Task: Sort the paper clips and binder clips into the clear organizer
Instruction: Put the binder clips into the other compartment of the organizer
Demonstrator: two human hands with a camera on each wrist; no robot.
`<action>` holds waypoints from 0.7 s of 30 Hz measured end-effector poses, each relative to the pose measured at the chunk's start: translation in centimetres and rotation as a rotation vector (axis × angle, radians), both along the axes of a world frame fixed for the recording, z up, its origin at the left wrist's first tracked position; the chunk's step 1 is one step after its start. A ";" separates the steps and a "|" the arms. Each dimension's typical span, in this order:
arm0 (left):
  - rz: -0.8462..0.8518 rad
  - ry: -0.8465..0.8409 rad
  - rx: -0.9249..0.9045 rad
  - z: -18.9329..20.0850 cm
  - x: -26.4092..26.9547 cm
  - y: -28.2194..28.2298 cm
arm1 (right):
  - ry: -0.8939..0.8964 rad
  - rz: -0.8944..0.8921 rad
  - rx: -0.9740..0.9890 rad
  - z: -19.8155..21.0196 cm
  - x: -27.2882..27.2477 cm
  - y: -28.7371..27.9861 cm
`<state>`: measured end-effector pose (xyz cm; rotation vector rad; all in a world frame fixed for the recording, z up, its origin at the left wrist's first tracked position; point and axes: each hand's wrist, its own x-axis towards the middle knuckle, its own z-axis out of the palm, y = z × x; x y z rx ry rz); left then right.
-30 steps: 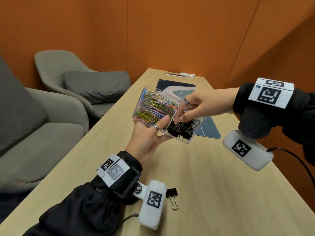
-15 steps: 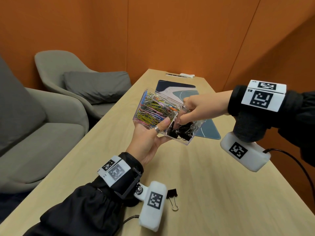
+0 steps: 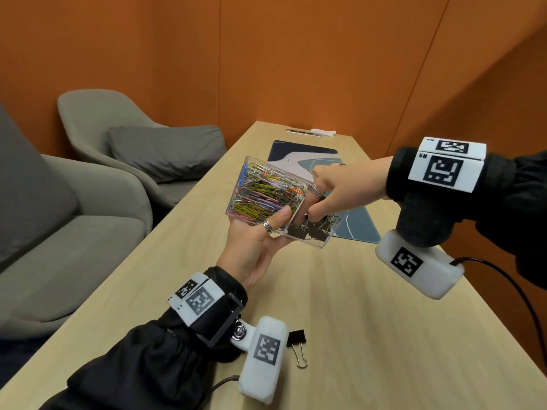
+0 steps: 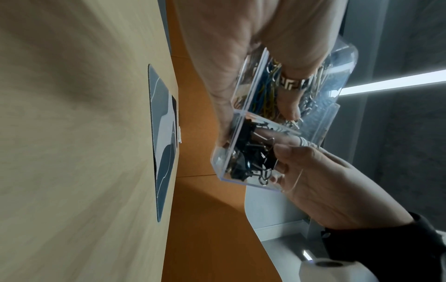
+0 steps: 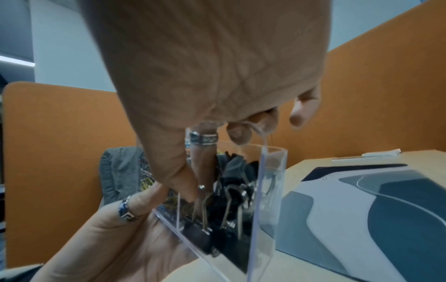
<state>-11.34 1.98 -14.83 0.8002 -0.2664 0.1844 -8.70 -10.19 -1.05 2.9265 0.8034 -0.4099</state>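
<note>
My left hand (image 3: 254,247) holds the clear organizer (image 3: 309,245) up from below, tilted, with the ringed thumb over its near rim. Coloured paper clips (image 3: 260,196) fill the larger left compartment. Black binder clips (image 3: 312,232) lie in the smaller right one. My right hand (image 3: 313,208) reaches down into that compartment. In the right wrist view its thumb and forefinger pinch the wire handle of a binder clip (image 5: 202,198) among the pile. One loose black binder clip (image 3: 297,347) lies on the table beside my left wrist.
A blue and white desk mat (image 3: 362,226) lies under and behind the organizer on the long wooden table (image 3: 370,335). Small white items (image 3: 324,132) sit at the far end. Grey armchairs (image 3: 118,149) stand to the left, orange walls behind and right.
My right hand has dipped its fingers deeper into the binder clip compartment and its wrist has shifted slightly left. The left hand and organizer have hardly moved.
</note>
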 end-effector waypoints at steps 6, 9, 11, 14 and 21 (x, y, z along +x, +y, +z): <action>-0.013 -0.011 -0.002 0.1 -0.2 -0.2 | -0.198 0.036 -0.190 0.0 0.0 -0.3; -0.005 -0.014 -0.011 0.2 -0.3 -0.1 | -0.198 0.054 -0.179 0.2 -0.3 -0.2; -0.005 -0.012 -0.020 0.3 -0.3 0.0 | -0.123 0.052 -0.114 0.5 -0.4 -0.1; -0.008 -0.009 -0.027 0.4 -0.3 0.1 | -0.060 0.038 -0.053 0.5 -0.5 0.1; -0.012 -0.033 -0.043 0.3 -0.3 0.1 | -0.072 0.002 -0.051 0.4 -0.7 0.5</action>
